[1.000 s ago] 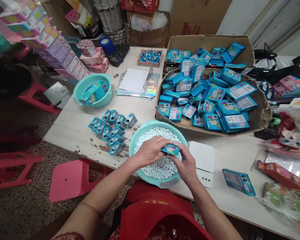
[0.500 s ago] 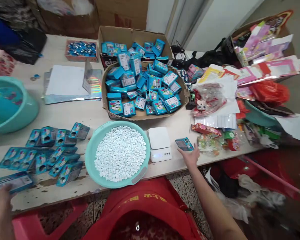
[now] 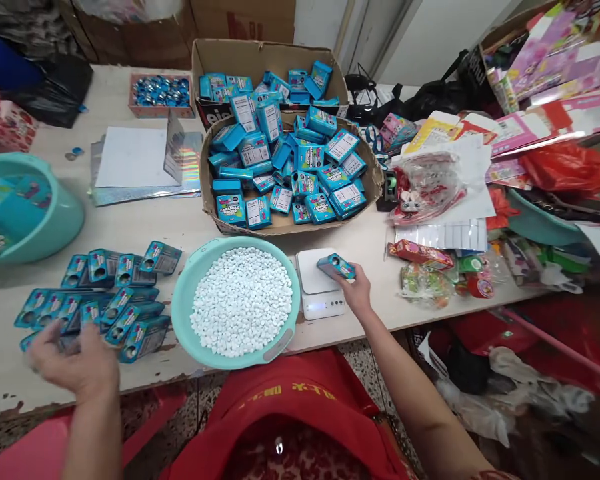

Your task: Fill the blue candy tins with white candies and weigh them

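My right hand [image 3: 356,291] grips a small blue candy box [image 3: 336,266] and holds it over the white scale [image 3: 317,285]. Left of the scale stands a teal basin [image 3: 190,285] full of small white candies [image 3: 241,299]. My left hand [image 3: 73,360] hovers, blurred, over the near edge of several blue boxes [image 3: 107,293] laid in rows on the table; its fingers are curled and I cannot see anything in them. Behind the basin a cardboard tray [image 3: 215,223] holds several more blue boxes.
A second teal basin [image 3: 45,227] sits at the far left. Holographic sheets and white paper [image 3: 135,160] lie behind. A cardboard box [image 3: 260,57] of blue packs stands at the back. Toy bags and pink packaging [image 3: 480,200] crowd the right. Pink stools stand below the table's edge.
My right hand picked the blue box up off the table and brought it left over the scale. My left hand came away from the laid-out boxes toward me.
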`<state>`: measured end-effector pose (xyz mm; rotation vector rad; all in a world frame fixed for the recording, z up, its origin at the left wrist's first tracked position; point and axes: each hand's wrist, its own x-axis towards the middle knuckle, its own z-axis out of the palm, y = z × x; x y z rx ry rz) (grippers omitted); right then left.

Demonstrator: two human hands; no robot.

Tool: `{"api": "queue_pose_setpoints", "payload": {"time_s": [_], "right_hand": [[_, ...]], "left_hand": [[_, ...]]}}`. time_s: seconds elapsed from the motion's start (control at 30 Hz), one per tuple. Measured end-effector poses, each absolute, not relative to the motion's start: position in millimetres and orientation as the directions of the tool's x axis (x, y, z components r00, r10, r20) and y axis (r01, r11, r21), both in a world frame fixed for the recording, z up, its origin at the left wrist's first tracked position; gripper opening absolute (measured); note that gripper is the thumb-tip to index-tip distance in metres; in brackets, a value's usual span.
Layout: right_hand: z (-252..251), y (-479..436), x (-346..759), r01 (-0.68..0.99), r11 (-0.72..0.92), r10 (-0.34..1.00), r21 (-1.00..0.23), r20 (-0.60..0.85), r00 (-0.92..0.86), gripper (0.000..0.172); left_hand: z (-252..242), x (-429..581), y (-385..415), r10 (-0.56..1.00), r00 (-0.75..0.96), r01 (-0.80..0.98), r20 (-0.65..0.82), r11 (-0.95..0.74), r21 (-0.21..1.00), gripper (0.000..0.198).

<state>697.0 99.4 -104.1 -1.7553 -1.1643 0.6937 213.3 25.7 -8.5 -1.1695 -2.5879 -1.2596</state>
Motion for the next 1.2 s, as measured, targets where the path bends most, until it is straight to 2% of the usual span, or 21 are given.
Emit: {"api": "queue_pose_setpoints", "payload": {"time_s": [0.07,0.1,0.23,0.33,0.4,0.57,0.8,1.03,1.2], "right_hand": [[-105.2,107.4,684.6,0.406,-0.132,0.934,-0.904,0.024,0.356,0.047],[-105.8,109.7,681.2,0.399,-0.122,0.939,-0.909,0.024,0.343,0.050],[-106.4,104.6,690.7,0.358,-0.129,0.914,-0.925,0.030,0.405,0.065],[-107.3,87.6,715.1,0.329,-0.215,0.840,-0.920,-0.002,0.543,0.063],[-109.0,73.1,732.3,0.316,-0.286,0.790,-0.904,-0.036,0.612,0.063],[-117.3,42.1,759.1,0.283,-0.399,0.708,-0.872,-0.097,0.700,0.065],[-125.6,38.3,771.7,0.239,-0.434,0.671,-0.869,-0.135,0.729,0.064],[-118.4,64.2,755.8,0.252,-0.332,0.771,-0.909,-0.108,0.627,0.056],[-108.9,87.6,725.9,0.263,-0.196,0.887,-0.945,-0.057,0.458,0.057]], "left_hand": [[-13.0,246.0,43.8,0.569,-0.671,0.706,0.474,0.298,0.642,0.044],[-16.3,262.8,52.3,0.616,-0.613,0.741,0.495,0.231,0.630,0.040],[-34.9,323.1,75.6,0.894,-0.208,0.843,0.397,-0.041,0.536,0.029],[-50.2,353.5,81.9,0.953,0.044,0.853,0.301,-0.192,0.485,0.026],[-57.7,366.2,84.0,0.961,0.104,0.844,0.255,-0.221,0.489,0.026],[-61.6,380.2,92.4,0.976,0.093,0.839,0.195,-0.182,0.513,0.028],[-51.5,391.3,109.2,0.991,0.037,0.829,0.131,-0.103,0.550,0.030],[-49.1,397.2,102.1,0.993,0.025,0.813,0.114,-0.087,0.576,0.029],[-56.9,388.9,91.7,0.994,0.014,0.815,0.109,-0.075,0.575,0.027]]}}
